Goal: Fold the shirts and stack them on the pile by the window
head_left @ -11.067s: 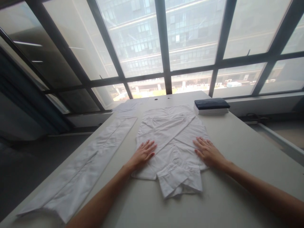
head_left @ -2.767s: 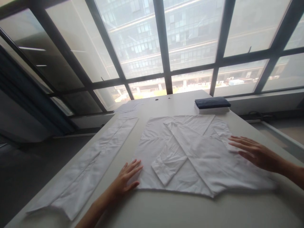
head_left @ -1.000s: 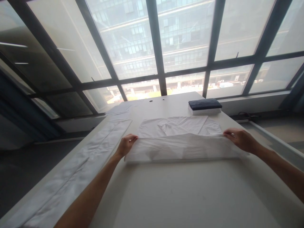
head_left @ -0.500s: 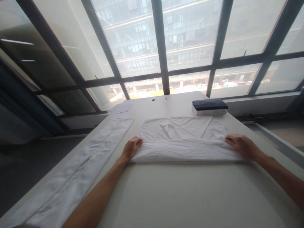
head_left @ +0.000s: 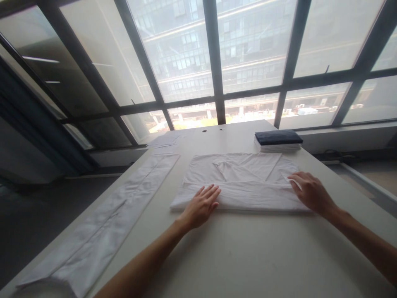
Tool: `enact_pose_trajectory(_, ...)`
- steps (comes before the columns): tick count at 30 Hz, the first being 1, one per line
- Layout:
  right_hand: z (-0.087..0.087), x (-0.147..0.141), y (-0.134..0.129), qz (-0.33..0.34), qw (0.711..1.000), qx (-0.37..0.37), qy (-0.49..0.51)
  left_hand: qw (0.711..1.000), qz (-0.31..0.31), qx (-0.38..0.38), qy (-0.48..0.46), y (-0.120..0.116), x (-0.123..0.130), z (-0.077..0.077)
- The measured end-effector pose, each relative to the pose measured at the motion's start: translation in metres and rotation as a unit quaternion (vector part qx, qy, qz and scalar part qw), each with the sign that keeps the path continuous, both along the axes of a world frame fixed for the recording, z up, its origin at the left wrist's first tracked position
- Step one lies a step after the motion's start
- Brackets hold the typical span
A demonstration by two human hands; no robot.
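White garment [head_left: 242,182] lies flat in the middle of the table [head_left: 248,252], its near part turned up in a straight band across the rest; that is what I have in front of me from the head view, the only one on my feed. The left hand [head_left: 201,207] is spread open, palm down, its fingers resting on the band a little left of centre. The right hand [head_left: 312,192] is curled at the garment's right end, thumb and fingers close together; whether they pinch cloth or merely press on it, I cannot tell from here.

To my eye the step is squaring up that turned-up band. I would let the left palm act as a light anchor and have the right fingers tuck and level the corner, so the band's upper edge runs straight from end to end. Soft wrinkles show around the crossed layers beyond the band, so I would stroke outward from the centre rather than push, which could bunch the thin cloth or skew the layers below. The long white piece [head_left: 102,219] lies well to the left, and the dark folded cloth [head_left: 278,137] sits on a white stack [head_left: 278,147] beyond the right end, leaving elbow room.
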State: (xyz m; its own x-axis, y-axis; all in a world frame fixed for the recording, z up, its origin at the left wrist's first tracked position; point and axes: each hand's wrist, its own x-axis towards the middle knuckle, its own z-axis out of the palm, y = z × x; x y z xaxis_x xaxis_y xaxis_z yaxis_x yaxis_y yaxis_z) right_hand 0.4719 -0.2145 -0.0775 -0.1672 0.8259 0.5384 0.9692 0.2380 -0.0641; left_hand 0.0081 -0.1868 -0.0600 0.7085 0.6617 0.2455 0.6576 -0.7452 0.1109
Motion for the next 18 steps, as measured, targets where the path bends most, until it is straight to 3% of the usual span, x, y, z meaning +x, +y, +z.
enact_pose_trajectory(5,0.009,-0.100,-0.018,0.159,0.983,-0.062,0.065,0.995,0.018,-0.075,0.071,-0.003,0.015,-0.026)
enact_pose_trajectory(9,0.003,-0.165,-0.022,0.224,0.964,-0.136,0.051,0.994,0.026,-0.079,0.073,0.000,0.009,-0.027)
enact_pose_trajectory(13,-0.010,-0.193,-0.016,0.248,0.945,-0.211,0.031,0.996,0.025,-0.060,0.067,-0.004,0.022,-0.017)
enact_pose_trajectory(18,-0.021,-0.194,-0.010,0.270,0.940,-0.204,0.036,0.999,0.006,-0.033,0.018,0.007,0.059,-0.010)
